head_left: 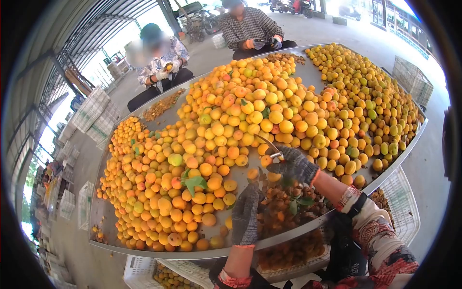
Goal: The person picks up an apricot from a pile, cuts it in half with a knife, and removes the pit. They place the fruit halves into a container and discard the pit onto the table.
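Observation:
Large heaps of orange-yellow apricots [192, 159] cover a metal-topped table [308, 72]. My right hand [293, 166], in a dark grey knit glove, is closed around a small curved knife [265, 143] whose thin blade points up and left over the fruit. A shiny metal band shows by its fingers. Lower and to the left, my gloved left hand [246, 214] reaches over the near edge, fingers forward and partly blurred, nothing visible in them. Between the hands lie apricot halves [273, 177] and a brown pile of pits and scraps [288, 204] with green leaves.
Two people sit across the table, one in a patterned sleeve [174, 48] holding a fruit, one in a checked shirt [248, 29]. White plastic crates [404, 202] stand under the near edge; stacked crates [96, 111] line the left. A raised metal rim [298, 230] borders the table.

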`<state>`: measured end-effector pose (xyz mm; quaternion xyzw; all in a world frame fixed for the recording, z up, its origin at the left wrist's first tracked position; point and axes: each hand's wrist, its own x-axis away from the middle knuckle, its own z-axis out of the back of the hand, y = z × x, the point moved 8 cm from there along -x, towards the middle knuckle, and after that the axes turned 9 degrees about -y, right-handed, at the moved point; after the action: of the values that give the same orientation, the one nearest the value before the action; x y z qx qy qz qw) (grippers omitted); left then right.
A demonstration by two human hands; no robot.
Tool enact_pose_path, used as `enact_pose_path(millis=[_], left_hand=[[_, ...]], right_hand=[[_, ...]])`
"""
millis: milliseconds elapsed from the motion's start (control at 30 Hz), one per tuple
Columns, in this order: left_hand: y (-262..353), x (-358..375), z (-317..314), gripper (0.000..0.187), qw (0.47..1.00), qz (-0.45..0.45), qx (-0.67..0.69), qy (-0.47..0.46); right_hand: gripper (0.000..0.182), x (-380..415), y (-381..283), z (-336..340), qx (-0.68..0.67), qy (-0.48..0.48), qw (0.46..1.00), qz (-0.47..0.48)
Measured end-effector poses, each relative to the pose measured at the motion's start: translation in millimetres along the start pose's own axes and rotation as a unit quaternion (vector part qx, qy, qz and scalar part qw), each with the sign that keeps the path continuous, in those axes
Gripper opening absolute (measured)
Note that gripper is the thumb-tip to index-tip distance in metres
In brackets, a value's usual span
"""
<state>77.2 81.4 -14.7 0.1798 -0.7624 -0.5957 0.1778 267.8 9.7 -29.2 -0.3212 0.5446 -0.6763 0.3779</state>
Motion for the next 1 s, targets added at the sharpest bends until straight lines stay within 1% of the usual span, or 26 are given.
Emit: enact_pose_path(millis=[33, 67, 133, 200, 233, 267, 300, 333, 367, 400, 433, 467, 500, 533, 567, 600, 667, 700, 767, 800, 867, 1000], left_hand=[[1.5, -1.8, -1.8, 0.035, 1.0, -0.012, 0.02, -0.007], [2.5, -3.2, -3.3, 0.038, 0.999, -0.024, 0.039, -0.014], [-3.1, -0.8, -1.3, 0.039, 0.999, -0.026, 0.044, -0.01], [2.1, 1.3, -5.6, 0.041, 0.998, -0.033, 0.052, -0.011], [12.3, 5.0, -11.7, 0.042, 0.996, -0.034, 0.087, -0.016], [17.7, 7.4, -15.3, 0.043, 0.992, -0.035, 0.123, -0.021], [17.3, 7.9, -14.2, 0.043, 0.992, -0.036, 0.121, -0.019], [16.3, 8.4, -10.8, 0.044, 0.984, -0.046, 0.173, -0.01], [19.8, 8.9, -3.5, 0.045, 0.973, -0.061, 0.221, 0.003], [24.1, 9.7, -1.4, 0.045, 0.974, -0.064, 0.218, 0.007], [34.3, 5.3, -3.7, 0.046, 0.964, -0.095, 0.248, -0.009], [41.6, 7.4, -2.8, 0.047, 0.954, -0.119, 0.273, -0.022], [41.5, 7.7, -0.6, 0.047, 0.955, -0.12, 0.271, -0.021], [40.0, 8.0, 1.7, 0.047, 0.958, -0.119, 0.262, -0.017], [39.0, 8.2, 3.0, 0.047, 0.96, -0.118, 0.253, -0.013], [41.5, 8.1, 1.5, 0.047, 0.96, -0.118, 0.253, -0.013], [47.2, 7.4, -6.2, 0.046, 0.938, -0.115, 0.325, -0.031], [43.9, 6.7, -5.7, 0.046, 0.938, -0.115, 0.324, -0.032], [36.1, 5.4, -2.7, 0.042, 0.951, -0.122, 0.281, -0.029], [36.4, 5.4, -3.9, 0.042, 0.951, -0.121, 0.281, -0.031], [36.8, 5.8, -6.6, 0.043, 0.947, -0.114, 0.297, -0.037], [34.8, 6.4, -9.0, 0.04, 0.948, -0.104, 0.298, -0.034]], right_hand=[[0.043, 22.2, -33.8, -13.9, -0.076, -0.028, 0.995, -0.052], [0.043, 32.3, -45.3, -19.1, -0.077, -0.032, 0.995, -0.052], [0.045, 49.9, -67.2, -43.6, -0.052, -0.096, 0.994, 0.013], [0.047, 59.5, -73.9, -57.3, -0.074, -0.111, 0.991, 0.012], [0.047, 62.5, -84.3, -59.0, 0.031, -0.085, 0.992, 0.087], [0.046, 67.4, -94.5, -62.5, 0.135, -0.057, 0.976, 0.159], [0.048, 69.2, -98.2, -66.1, 0.165, -0.064, 0.964, 0.196], [0.048, 71.0, -100.0, -66.5, 0.163, -0.066, 0.964, 0.199], [0.047, 67.7, -96.1, -63.0, 0.075, -0.056, 0.987, 0.132], [0.046, 67.2, -90.7, -60.9, -0.012, -0.044, 0.997, 0.058], [0.044, 80.9, -93.0, -51.4, 0.013, -0.004, 0.991, 0.132], [0.044, 85.7, -89.6, -54.3, 0.009, -0.005, 0.991, 0.133], [0.043, 93.7, -100.9, -54.6, 0.088, 0.017, 0.974, 0.21], [0.042, 104.7, -109.7, -57.2, 0.165, 0.041, 0.944, 0.283], [0.042, 112.2, -103.0, -66.0, 0.287, 0.048, 0.913, 0.287], [0.042, 115.6, -103.4, -70.9, 0.286, 0.048, 0.913, 0.287], [0.041, 122.7, -112.4, -69.4, 0.196, 0.088, 0.933, 0.288], [0.041, 125.0, -118.9, -71.2, 0.196, 0.089, 0.933, 0.288], [0.036, 120.2, -118.4, -76.6, 0.17, 0.052, 0.96, 0.214], [0.036, 119.2, -120.0, -78.4, 0.171, 0.053, 0.961, 0.213], [0.03, 121.2, -127.4, -77.8, 0.173, 0.082, 0.95, 0.248], [0.028, 119.3, -121.6, -79.9, 0.222, 0.107, 0.938, 0.243]])
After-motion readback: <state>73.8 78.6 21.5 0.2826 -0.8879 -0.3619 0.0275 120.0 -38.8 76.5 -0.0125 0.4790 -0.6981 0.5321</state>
